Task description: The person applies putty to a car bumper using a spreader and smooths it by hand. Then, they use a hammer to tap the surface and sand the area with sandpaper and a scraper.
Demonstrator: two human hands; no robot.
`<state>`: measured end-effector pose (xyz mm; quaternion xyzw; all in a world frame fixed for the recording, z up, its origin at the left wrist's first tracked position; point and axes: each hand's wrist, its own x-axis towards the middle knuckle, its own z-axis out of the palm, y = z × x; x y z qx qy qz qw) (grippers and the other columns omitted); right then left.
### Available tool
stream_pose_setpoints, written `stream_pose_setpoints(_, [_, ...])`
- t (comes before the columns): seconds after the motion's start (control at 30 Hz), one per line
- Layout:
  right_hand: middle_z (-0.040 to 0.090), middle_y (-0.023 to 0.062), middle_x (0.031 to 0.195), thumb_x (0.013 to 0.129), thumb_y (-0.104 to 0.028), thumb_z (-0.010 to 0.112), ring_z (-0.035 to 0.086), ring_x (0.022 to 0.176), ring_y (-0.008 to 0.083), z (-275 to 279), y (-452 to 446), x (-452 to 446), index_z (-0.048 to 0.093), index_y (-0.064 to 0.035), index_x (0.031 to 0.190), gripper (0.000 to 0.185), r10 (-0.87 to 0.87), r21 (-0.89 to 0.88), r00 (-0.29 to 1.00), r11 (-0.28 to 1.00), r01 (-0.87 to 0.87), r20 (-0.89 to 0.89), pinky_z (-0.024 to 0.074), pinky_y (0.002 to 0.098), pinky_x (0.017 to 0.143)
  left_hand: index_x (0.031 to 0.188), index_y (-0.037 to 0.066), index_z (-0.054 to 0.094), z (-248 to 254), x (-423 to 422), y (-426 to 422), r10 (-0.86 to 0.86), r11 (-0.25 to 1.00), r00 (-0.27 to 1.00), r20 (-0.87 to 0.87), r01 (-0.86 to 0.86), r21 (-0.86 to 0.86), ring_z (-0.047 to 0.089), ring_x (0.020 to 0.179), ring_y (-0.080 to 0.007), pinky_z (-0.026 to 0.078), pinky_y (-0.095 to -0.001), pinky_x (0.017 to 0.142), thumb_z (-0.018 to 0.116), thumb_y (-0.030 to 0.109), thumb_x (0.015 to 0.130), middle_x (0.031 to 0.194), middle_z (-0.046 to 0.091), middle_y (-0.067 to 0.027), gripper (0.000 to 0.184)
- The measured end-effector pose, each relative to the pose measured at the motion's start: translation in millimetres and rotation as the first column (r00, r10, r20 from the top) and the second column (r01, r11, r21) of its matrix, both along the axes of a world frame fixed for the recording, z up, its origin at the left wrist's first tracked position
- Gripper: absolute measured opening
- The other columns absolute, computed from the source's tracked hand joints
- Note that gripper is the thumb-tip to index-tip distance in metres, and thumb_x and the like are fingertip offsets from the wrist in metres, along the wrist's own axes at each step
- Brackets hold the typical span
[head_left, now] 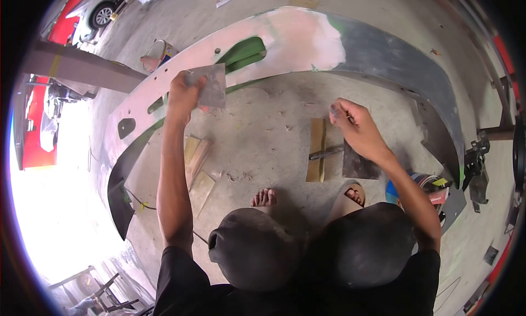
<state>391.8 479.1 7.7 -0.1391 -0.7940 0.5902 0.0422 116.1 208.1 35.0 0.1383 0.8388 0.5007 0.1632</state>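
My left hand (183, 99) pinches a grey sheet (217, 91) at one edge, apparently leaving its face free; right hand (360, 131) curled closed, nothing visible inside. Curved panel (307, 39) arcs before me, within reach.

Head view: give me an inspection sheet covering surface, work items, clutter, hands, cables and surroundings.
Surface: grey floor, scattered with small scraps.
Work items: long curved panel, patchy pink, green and grey; thin grey sheet held over it.
Clutter: tan strip and dark sheet between the panel and the feet; paint tin by the right knee.
Left hand: pinching the grey sheet.
Right hand: raised, fingers curled; cannot tell if it holds anything.
Cables: thin dark cord with a yellow tie, left side.
Surroundings: car wheel upper left; strong glare at left.
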Motion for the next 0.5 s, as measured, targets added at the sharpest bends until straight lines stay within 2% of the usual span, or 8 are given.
stream_pose_setpoints(0.13, [0.044, -0.0044, 0.070, 0.107, -0.035, 0.042, 0.035, 0.063, 0.0051, -8.0, -7.1, -10.4, 0.056, -0.0057, 0.094, 0.035, -0.082, -0.008, 0.994, 0.997, 0.081, -0.069, 0.0301, 0.0229, 0.056, 0.127, -0.003, 0.055, -12.0, 4.3, 47.2, -0.268, 0.963, 0.916, 0.299, 0.248, 0.103, 0.068, 0.069, -0.0184, 0.051, -0.0287, 0.043, 0.066, 0.013, 0.090, 0.099, 0.069, -0.0132, 0.042])
stream_pose_setpoints(0.17, [0.045, -0.0041, 0.071, 0.107, -0.039, 0.039, 0.036, 0.062, 0.0052, -12.9, -3.0, -9.8, 0.057, -0.0058, 0.097, 0.039, -0.156, -0.117, 0.988, 0.981, 0.154, -0.014, 0.0301, 0.0231, 0.055, 0.129, -0.003, 0.055, 1.8, 26.2, 64.8, -0.420, 0.906, 0.854, 0.307, 0.410, 0.100, 0.067, 0.079, -0.0149, 0.050, -0.0291, 0.043, 0.067, 0.015, 0.090, 0.102, 0.069, -0.0091, 0.044])
stream_pose_setpoints(0.23, [0.047, -0.0036, 0.071, 0.107, -0.048, 0.032, 0.038, 0.061, 0.0056, -22.1, 18.6, -5.5, 0.059, -0.0061, 0.103, 0.050, -0.287, -0.314, 0.951, 0.898, 0.308, 0.111, 0.0302, 0.0234, 0.054, 0.129, -0.001, 0.057, 28.0, 69.9, 83.6, -0.645, 0.753, 0.740, 0.188, 0.575, 0.321, 0.062, 0.094, -0.0103, 0.054, -0.0279, 0.063, 0.070, 0.015, 0.089, 0.108, 0.068, -0.0052, 0.045])
stream_pose_setpoints(0.27, [0.049, -0.0019, 0.073, 0.103, -0.064, 0.015, 0.039, 0.061, 0.0064, -18.2, 32.6, 3.2, 0.060, -0.0079, 0.109, 0.072, -0.255, -0.279, 0.952, 0.914, 0.295, 0.172, 0.0293, 0.0229, 0.052, 0.129, 0.000, 0.058, 35.3, 82.4, 87.2, -0.747, 0.623, 0.656, 0.109, 0.634, 0.457, 0.061, 0.096, -0.0097, 0.053, -0.0269, 0.069, 0.071, 0.015, 0.089, 0.108, 0.068, -0.0047, 0.045])
stream_pose_setpoints(0.3, [0.049, -0.0014, 0.074, 0.101, -0.066, 0.012, 0.039, 0.060, 0.0064, -5.6, 41.9, 13.2, 0.060, -0.0081, 0.111, 0.076, -0.196, -0.301, 0.962, 0.921, 0.248, 0.191, 0.0288, 0.0225, 0.053, 0.129, 0.000, 0.058, 36.8, 91.9, 92.6, -0.824, 0.472, 0.566, 0.019, 0.667, 0.576, 0.061, 0.097, -0.0090, 0.053, -0.0260, 0.074, 0.072, 0.016, 0.089, 0.109, 0.068, -0.0042, 0.045])
stream_pose_setpoints(0.4, [0.049, -0.0007, 0.076, 0.093, -0.075, -0.003, 0.037, 0.059, 0.0060, 21.5, 52.9, 33.4, 0.059, -0.0089, 0.118, 0.094, -0.049, -0.282, 0.985, 0.955, 0.095, 0.168, 0.0263, 0.0214, 0.052, 0.121, 0.000, 0.062, 18.6, 115.3, 117.6, -0.614, 0.783, 0.736, 0.285, 0.519, 0.343, 0.063, 0.091, -0.0115, 0.050, -0.0268, 0.083, 0.074, 0.020, 0.090, 0.102, 0.070, -0.0036, 0.040])
stream_pose_setpoints(0.43, [0.053, -0.0016, 0.075, 0.105, -0.059, 0.016, 0.042, 0.064, 0.0067, 21.6, 51.0, 38.6, 0.061, -0.0083, 0.116, 0.069, -0.033, -0.325, 0.994, 0.943, 0.066, 0.106, 0.0337, 0.0223, 0.057, 0.120, 0.000, 0.062, 3.3, 125.4, 123.0, -0.586, 0.799, 0.749, 0.309, 0.471, 0.374, 0.062, 0.089, -0.0102, 0.050, -0.0265, 0.081, 0.074, 0.019, 0.090, 0.101, 0.070, -0.0030, 0.037])
stream_pose_setpoints(0.5, [0.061, -0.0018, 0.080, 0.107, -0.043, 0.038, 0.046, 0.066, 0.0043, 1.2, 37.9, 42.3, 0.064, -0.0065, 0.115, 0.046, -0.068, -0.260, 0.988, 0.960, 0.103, 0.138, 0.0377, 0.0222, 0.060, 0.116, 0.000, 0.063, -22.9, 150.2, 122.4, -0.533, 0.827, 0.762, 0.369, 0.375, 0.419, 0.062, 0.085, -0.0077, 0.051, -0.0260, 0.077, 0.073, 0.016, 0.089, 0.099, 0.069, -0.0019, 0.033])
